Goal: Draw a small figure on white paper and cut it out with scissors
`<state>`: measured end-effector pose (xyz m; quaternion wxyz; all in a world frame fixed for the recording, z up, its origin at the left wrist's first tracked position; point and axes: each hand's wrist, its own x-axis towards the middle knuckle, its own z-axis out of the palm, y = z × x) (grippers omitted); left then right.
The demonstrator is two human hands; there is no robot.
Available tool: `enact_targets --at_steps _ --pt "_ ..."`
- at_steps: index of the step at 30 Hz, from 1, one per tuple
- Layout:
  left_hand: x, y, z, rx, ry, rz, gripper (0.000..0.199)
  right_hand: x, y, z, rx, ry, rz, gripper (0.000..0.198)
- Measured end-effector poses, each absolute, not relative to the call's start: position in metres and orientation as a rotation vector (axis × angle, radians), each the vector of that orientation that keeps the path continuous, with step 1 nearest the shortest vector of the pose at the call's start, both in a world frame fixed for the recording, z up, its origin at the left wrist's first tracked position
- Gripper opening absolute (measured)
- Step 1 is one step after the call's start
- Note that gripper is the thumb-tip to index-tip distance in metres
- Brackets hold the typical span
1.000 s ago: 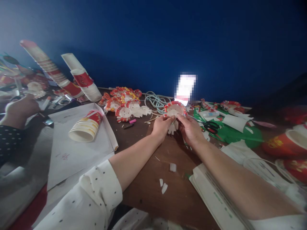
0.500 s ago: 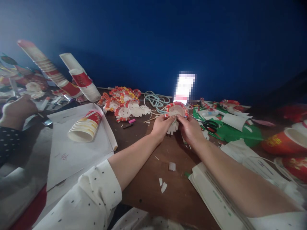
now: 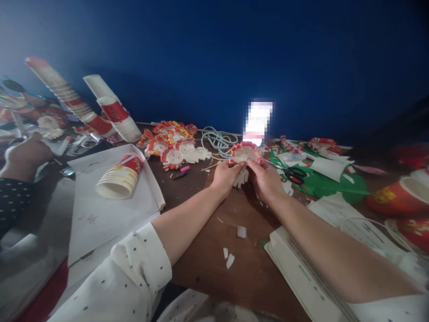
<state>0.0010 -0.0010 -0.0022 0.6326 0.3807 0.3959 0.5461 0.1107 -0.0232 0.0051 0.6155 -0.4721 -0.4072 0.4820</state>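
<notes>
Red-rimmed paper figure (image 3: 242, 154), lower edge clamped between fingers of left hand (image 3: 227, 178) and right hand (image 3: 267, 180), apparently for steadiness; scissors (image 3: 296, 177) lying right

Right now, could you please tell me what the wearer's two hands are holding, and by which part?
Left hand and right hand together hold the red-rimmed paper piece, near the bottom of its white disc.

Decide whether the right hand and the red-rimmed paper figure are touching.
Touching: the head view shows the right hand holding the paper figure, thumb laid on the lower part of its pale front.
</notes>
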Motion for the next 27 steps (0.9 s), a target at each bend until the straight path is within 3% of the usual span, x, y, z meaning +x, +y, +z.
enact_targets --at_steps 5,18,27 --pt "0.002 0.0 -0.003 0.883 0.971 1.294 0.02 0.108 -0.024 0.007 -0.996 -0.914 1.19 0.032" --pt "0.0 -0.006 0.003 0.814 0.815 1.233 0.032 0.115 -0.027 0.016 -1.284 -0.986 1.04 0.035" --pt "-0.002 -0.008 0.01 0.764 0.792 1.236 0.028 0.114 -0.019 0.004 -1.152 -0.973 1.045 0.034"
